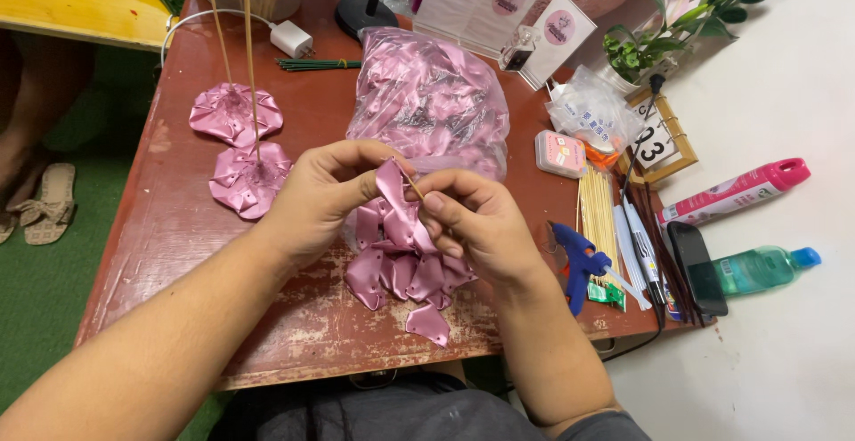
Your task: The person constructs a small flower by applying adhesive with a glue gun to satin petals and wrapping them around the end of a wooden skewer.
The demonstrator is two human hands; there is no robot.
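Worn red table (178, 227) standing on green floor (44, 316); left hand (316, 196) and right hand (472, 223) are pinching a pink ribbon petal (394, 199) between them.

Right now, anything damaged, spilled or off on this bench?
Nothing spilled. The red-brown wooden table's front edge is badly worn, paint scraped to pale patches. Both hands, left hand and right hand, pinch a folded pink satin petal over a loose petal pile.

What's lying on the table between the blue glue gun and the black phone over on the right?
In the head view, between the glue gun and the phone lie a bundle of wooden skewers, white glue sticks and dark sticks.
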